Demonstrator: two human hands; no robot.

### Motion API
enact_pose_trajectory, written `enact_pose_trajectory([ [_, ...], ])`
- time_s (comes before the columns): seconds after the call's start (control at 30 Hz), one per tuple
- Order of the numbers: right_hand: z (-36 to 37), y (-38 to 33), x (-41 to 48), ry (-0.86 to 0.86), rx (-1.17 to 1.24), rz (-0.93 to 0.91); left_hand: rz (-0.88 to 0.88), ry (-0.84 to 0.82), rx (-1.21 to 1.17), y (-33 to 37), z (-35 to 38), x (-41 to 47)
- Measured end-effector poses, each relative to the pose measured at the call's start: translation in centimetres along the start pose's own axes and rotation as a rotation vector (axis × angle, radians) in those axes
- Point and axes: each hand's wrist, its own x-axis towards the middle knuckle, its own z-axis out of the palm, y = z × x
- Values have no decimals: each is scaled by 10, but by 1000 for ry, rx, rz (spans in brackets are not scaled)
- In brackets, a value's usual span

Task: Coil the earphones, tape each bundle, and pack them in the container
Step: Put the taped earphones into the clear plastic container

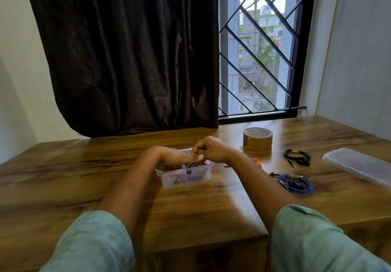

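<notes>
A wooden table (pixel 84 176) runs up to a dark curtain (pixel 127 55) and a barred window (pixel 260 45). A clear plastic container (pixel 186 179) sits at the middle of the table, and both forearms reach in over it, hiding its far rim and much of what lies inside.

The right hand (pixel 211 151) is over the container with its fingers curled in, thumb against them, pinching a set of dark earphones (pixel 191 166) that hangs down into the container. The left hand (pixel 167 155) is bent down at the wrist just beside it, touching or nearly touching the right; its fingers are hidden and blurred, so I cannot tell whether it holds anything.

To the right of the container, behind the right wrist, an orange thing (pixel 257 161) peeks out – too covered to name. Beyond it stands one roll of brown tape (pixel 257 139). Two coiled bundles lie loose on the table, well apart from the container: one black bundle (pixel 297 157) and, nearer the person, one blue bundle (pixel 295 182). One clear lid (pixel 359 165) lies flat at the far right.

Count: one container, one lid, one roll of tape, two bundles on the table, one set in hand – dark shapes show through the container wall, but their number cannot be told
</notes>
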Motion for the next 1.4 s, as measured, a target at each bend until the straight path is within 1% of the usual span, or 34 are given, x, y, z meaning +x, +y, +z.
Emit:
enact_pose_trajectory([
  [0.1, 11, -1, 3, 171, -53, 35, 23, 93, -134, -1, 1, 2],
  [0.17, 17, -2, 4, 233, -34, 82, 32, 101, -126, -2, 3, 1],
  [0.2, 18, -3, 4, 232, -49, 98, 44, 99, -123, -2, 3, 1],
  [0.23, 18, -2, 6, 191, -109, 104, 59, 107, -128, -4, 3, 2],
  [0.3, 18, -5, 6, 37, -289, 102, 57, 144, -120, -6, 2, 5],
  [0.37, 18, -7, 6, -62, -337, 110, 32, 170, -59, -7, 2, 8],
  [0.47, 17, -4, 6, -72, -319, 113, 27, 180, 20, -5, 5, 7],
  [0.53, 16, 0, 2, -4, -251, 84, 37, 225, 22, -2, 7, 7],
  [0.63, 13, 5, -13, 211, -67, 6, 108, 341, 0, 7, 11, 7],
  [0.7, 8, 11, -27, 325, -21, 3, 225, 474, 52, 17, 16, 3],
  [0.77, 0, 22, -43, 404, -42, 37, 376, 623, 42, 32, 27, -1],
  [0.83, -12, 35, -63, 481, -78, 91, 520, 687, 14, 52, 42, -4],
  [0.9, -27, 48, -85, 547, -120, 177, 585, 634, 21, 74, 60, -2],
  [0.97, -43, 61, -110, 589, -244, 298, 577, 537, -1, 93, 80, 10],
  [1.07, -63, 86, -143, 552, -354, 503, 539, 438, -39, 116, 111, 31],
  [1.17, -70, 108, -167, 489, -460, 677, 450, 383, -27, 132, 135, 50],
  [1.2, -70, 111, -172, 470, -495, 702, 423, 394, 30, 135, 140, 55],
  [1.27, -68, 114, -179, 468, -527, 688, 394, 437, 114, 143, 148, 63],
  [1.33, -64, 114, -180, 514, -489, 652, 379, 443, 78, 149, 151, 66],
  [1.4, -62, 113, -181, 559, -453, 642, 381, 416, 38, 153, 153, 66],
])
